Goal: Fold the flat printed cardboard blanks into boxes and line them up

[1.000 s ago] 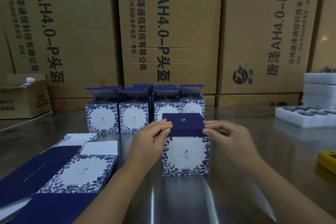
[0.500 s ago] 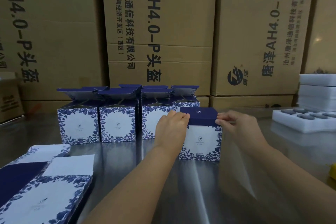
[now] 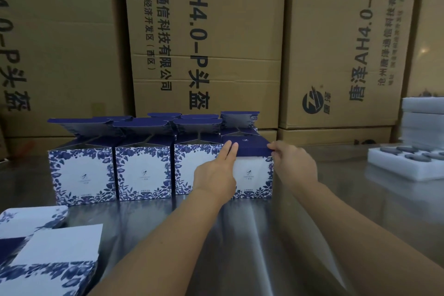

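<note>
A folded blue-and-white floral box (image 3: 254, 175) with a dark blue closed lid stands at the right end of the front row of boxes. My left hand (image 3: 216, 173) lies against its left front with straight fingers reaching the lid edge. My right hand (image 3: 293, 163) pinches the lid's right front corner. To its left stand three boxes (image 3: 144, 170) with their top flaps up, and more boxes stand behind them. A stack of flat printed blanks (image 3: 48, 255) lies at the lower left.
The shiny metal table (image 3: 276, 235) reflects light. Tall brown cartons (image 3: 204, 43) wall off the back. White foam trays (image 3: 408, 163) and a foam stack (image 3: 422, 120) sit at the right.
Both hands have moved the closed box away from me and set it at the right end of the front row. The view has moved closer to the boxes.
</note>
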Demonstrator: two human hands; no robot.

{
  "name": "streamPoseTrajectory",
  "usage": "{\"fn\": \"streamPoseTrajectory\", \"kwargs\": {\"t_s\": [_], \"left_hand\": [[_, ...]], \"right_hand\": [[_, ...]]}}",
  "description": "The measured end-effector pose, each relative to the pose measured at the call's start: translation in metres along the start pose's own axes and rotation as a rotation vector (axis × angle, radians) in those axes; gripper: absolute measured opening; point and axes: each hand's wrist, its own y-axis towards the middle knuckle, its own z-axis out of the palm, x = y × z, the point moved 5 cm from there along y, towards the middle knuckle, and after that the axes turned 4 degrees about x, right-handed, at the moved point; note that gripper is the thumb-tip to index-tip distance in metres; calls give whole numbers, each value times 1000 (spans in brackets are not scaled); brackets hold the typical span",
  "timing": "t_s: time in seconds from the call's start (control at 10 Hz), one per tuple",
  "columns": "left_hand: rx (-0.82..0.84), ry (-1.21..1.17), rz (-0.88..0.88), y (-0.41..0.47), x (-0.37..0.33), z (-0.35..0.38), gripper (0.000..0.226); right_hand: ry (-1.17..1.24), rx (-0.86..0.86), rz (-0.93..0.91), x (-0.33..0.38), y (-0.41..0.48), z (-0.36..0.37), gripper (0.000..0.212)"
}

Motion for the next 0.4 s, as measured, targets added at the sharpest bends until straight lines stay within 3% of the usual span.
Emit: {"fn": "streamPoseTrajectory", "kwargs": {"t_s": [0.1, 0.2, 0.3, 0.4], "left_hand": [[71, -31, 26, -6, 3, -7, 81], [26, -95, 53, -21, 7, -27, 74], [-246, -251, 15, -40, 16, -79, 67], [-620, -580, 12, -71, 34, -156, 60]], "right_hand": [[-130, 154, 2, 0, -8, 2, 49], [-223, 376, -17, 3, -28, -5, 75], [-23, 263, 66, 16, -38, -44, 79], [387, -32, 83, 42, -39, -118, 55]]}}
